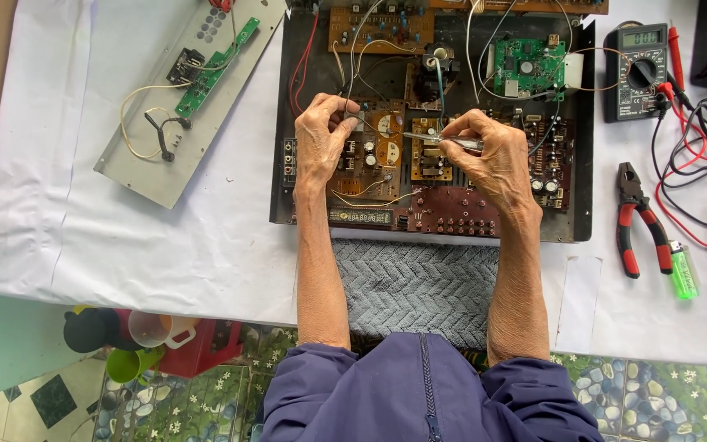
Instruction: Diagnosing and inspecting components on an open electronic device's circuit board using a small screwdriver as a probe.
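1. My left hand curls its fingers together on the thin wires above the brown circuit board.
2. My right hand pinches a slim metal tool, its tip over the board inside the open black chassis.

A home repair bench; multimeter, pliers, opened circuit chassis on a cloth-covered table.
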